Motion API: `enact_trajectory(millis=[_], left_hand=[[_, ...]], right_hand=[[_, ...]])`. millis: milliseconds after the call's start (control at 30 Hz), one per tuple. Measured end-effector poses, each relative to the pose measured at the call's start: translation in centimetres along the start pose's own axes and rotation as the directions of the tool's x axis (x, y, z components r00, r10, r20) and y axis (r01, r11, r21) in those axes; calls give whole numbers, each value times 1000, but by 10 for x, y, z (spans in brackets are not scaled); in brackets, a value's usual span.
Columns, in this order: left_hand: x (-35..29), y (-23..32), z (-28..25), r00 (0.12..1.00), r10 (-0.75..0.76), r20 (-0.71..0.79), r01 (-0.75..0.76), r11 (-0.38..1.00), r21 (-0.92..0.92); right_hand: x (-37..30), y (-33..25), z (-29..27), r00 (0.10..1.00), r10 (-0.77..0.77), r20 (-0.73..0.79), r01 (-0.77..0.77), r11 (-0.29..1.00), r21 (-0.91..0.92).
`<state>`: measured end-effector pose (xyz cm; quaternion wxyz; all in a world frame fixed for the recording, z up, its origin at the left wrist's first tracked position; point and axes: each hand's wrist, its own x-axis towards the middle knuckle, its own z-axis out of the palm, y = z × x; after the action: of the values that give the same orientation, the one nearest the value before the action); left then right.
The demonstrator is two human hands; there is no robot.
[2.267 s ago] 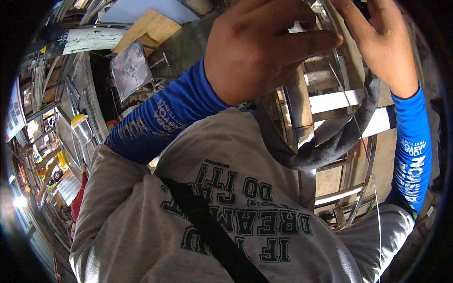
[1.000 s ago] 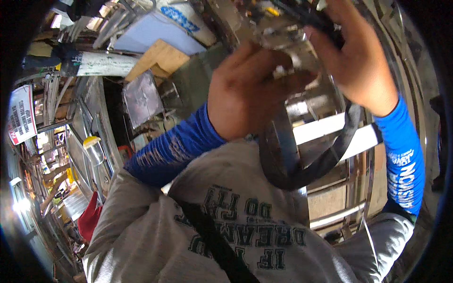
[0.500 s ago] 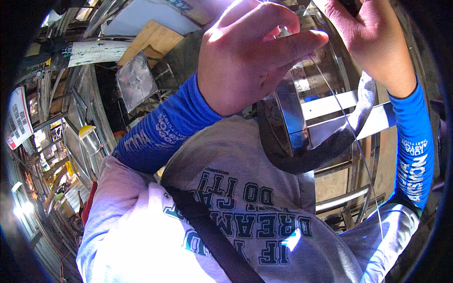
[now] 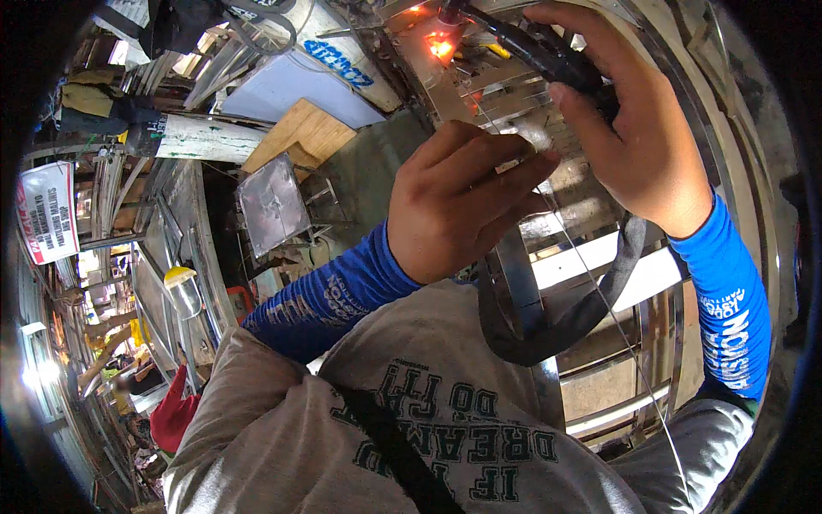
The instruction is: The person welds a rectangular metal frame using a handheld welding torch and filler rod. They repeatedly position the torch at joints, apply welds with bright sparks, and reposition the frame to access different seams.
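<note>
your left hand (image 4: pixel 471 197) pinches the thin rod (image 4: pixel 629 344) | your right hand (image 4: pixel 638 128) clasps the black torch (image 4: pixel 531 47), its head by the metal frame's (image 4: pixel 443 96) far-left corner | keep both steady at the glow (image 4: pixel 441 46)

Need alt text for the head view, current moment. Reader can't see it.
A person's right hand holds a black torch near a glowing orange spot on metal; the left hand pinches a thin rod. A thick dark cable curves below, in front of a metal frame.
</note>
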<state>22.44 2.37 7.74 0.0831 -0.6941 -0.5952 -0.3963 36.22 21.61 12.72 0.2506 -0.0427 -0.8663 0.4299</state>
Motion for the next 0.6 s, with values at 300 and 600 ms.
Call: enact_trajectory(millis=[300,600], left_hand=[[-1,-3,1,999,36,-12,-36,999,-23],[-11,-5,7,996,72,-58,-71,997,24]], right_hand=[[0,-2,-5,998,-2,67,6,998,-55],[-8,-34,9,998,-64,-3,61,968,-242]])
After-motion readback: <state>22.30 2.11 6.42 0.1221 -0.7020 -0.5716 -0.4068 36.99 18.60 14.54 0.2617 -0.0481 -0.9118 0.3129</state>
